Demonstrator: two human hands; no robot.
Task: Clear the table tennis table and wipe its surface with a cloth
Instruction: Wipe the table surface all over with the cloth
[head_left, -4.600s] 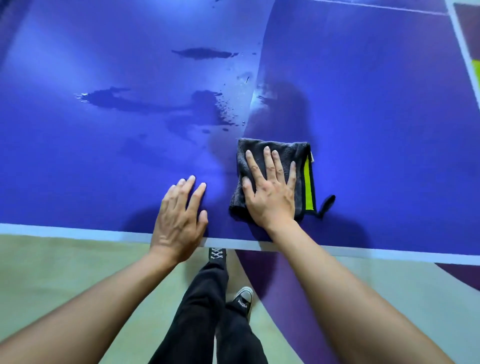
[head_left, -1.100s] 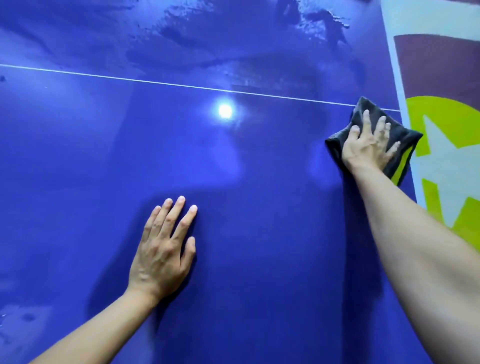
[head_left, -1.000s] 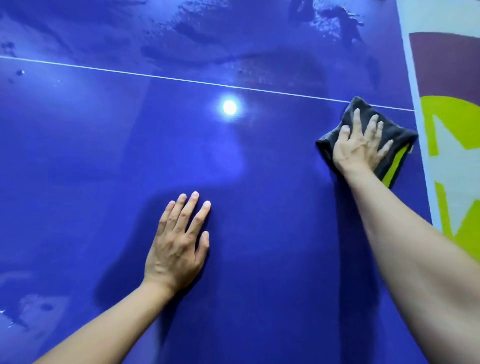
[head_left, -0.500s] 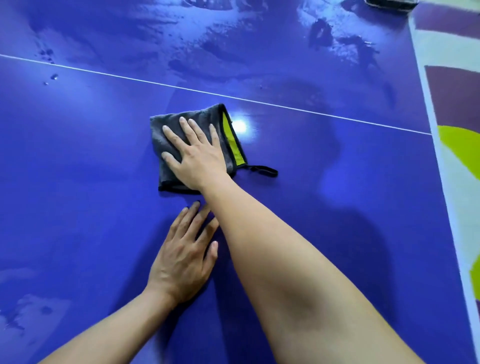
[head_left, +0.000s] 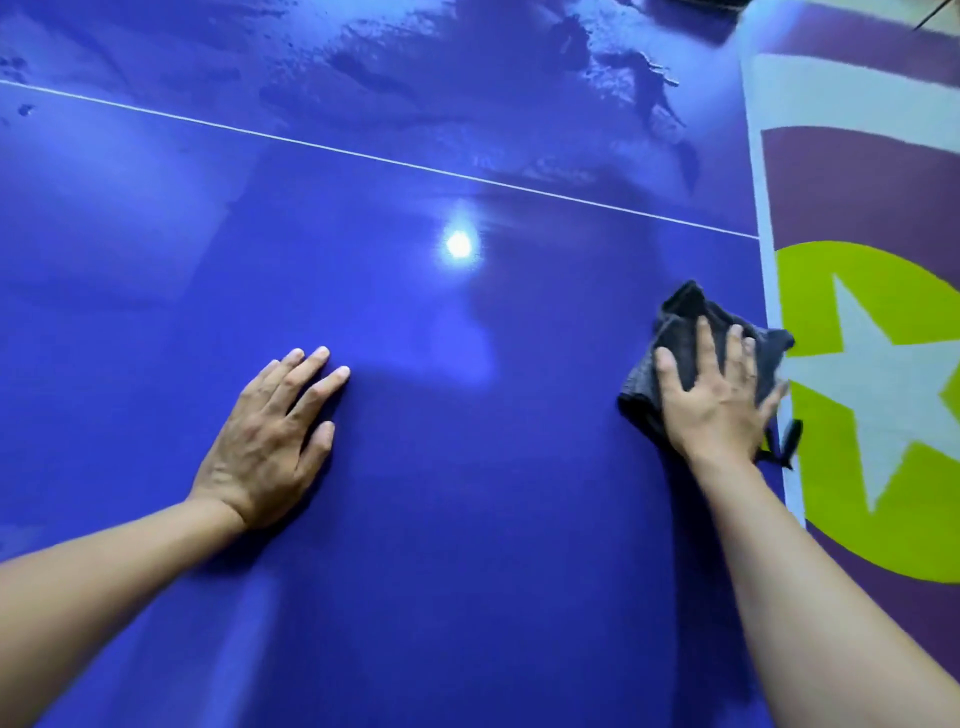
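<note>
Step in hand: wiping. I log my right hand (head_left: 719, 410), fingers (head_left: 705, 345) spread flat, pressing the dark cloth (head_left: 680, 312) beneath them at the tabletop (head_left: 467, 571) edge. Left hand (head_left: 265, 447): flat, fingers straight, holding nothing. Wet patches (head_left: 623, 93) lie well beyond both hands' fingertips; the next pass, I judge, needs a forward reach there

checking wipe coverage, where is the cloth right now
In the head view the grey cloth lies under the right hand at the right edge of the blue table, on the near side of the white line.
</note>
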